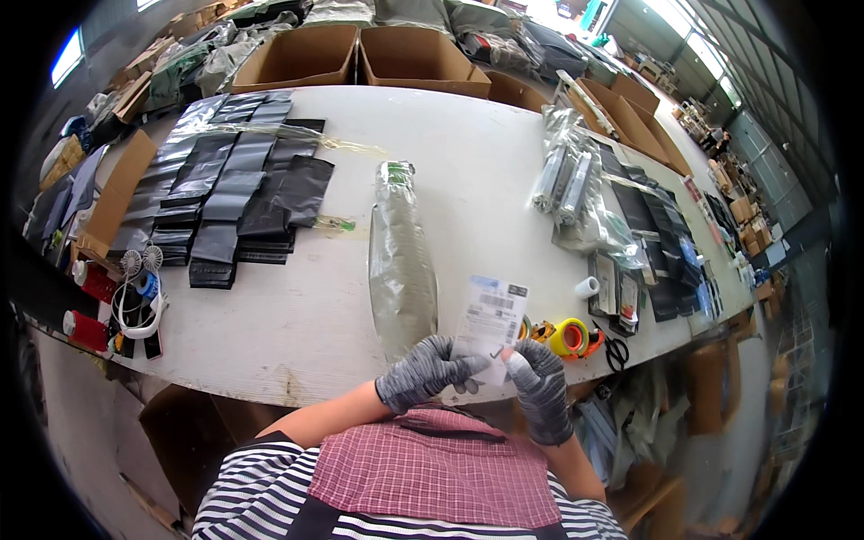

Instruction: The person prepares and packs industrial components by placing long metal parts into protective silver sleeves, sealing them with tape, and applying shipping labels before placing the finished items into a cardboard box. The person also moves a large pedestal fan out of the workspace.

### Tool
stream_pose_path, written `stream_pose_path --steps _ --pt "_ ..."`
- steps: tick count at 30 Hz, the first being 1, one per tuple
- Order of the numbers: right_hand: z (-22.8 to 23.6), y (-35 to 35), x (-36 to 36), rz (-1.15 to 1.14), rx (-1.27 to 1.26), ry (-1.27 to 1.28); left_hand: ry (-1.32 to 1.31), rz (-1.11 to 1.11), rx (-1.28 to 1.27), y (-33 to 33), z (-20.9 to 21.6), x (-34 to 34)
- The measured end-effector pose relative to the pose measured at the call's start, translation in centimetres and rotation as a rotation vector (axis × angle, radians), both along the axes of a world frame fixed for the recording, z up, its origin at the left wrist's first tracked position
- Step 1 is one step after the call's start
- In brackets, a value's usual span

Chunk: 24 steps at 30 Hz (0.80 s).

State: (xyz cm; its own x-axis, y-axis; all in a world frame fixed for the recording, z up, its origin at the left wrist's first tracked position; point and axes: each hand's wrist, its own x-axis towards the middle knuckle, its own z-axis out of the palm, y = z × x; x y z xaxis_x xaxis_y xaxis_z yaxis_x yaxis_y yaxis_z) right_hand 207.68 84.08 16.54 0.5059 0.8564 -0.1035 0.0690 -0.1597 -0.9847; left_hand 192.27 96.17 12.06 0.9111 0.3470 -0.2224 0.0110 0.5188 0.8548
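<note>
- Label, white and flat, is in the low middle of the head view, a bit tipped, between the two hands.
- The gray-gloved left hand pinches its lower left side, thumb on top.
- The gray-gloved right hand pinches its lower right edge with the fingertips.
- A long gray-green package lies up and to the left of the fingers, on the white table.
- Its long way runs from top to bottom of the frame, and its low end is by the left hand.
- The left hand is nearer to it than the right hand; I cannot tell if they touch.
- A yellow tape roll and black scissors lie just right of the right hand.
- Dark flat bags lie in piles at the upper left.
</note>
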Motion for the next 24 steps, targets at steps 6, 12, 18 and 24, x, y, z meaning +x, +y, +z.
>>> stream_pose_path --steps 6,12,18,24 --pt "0.0 -0.7 0.4 0.032 -0.023 0.095 0.043 0.029 0.052 0.4 -0.6 0.2" --pt "0.0 -1.2 0.1 0.005 -0.068 0.177 0.031 0.081 0.044 0.2 -1.1 0.3" --pt "-0.5 -1.4 0.3 0.037 -0.04 0.207 0.04 0.103 0.053 0.3 -1.2 0.3" --pt "-0.5 -1.5 0.3 0.019 -0.047 0.244 0.009 0.154 0.02 0.1 -1.0 0.3"
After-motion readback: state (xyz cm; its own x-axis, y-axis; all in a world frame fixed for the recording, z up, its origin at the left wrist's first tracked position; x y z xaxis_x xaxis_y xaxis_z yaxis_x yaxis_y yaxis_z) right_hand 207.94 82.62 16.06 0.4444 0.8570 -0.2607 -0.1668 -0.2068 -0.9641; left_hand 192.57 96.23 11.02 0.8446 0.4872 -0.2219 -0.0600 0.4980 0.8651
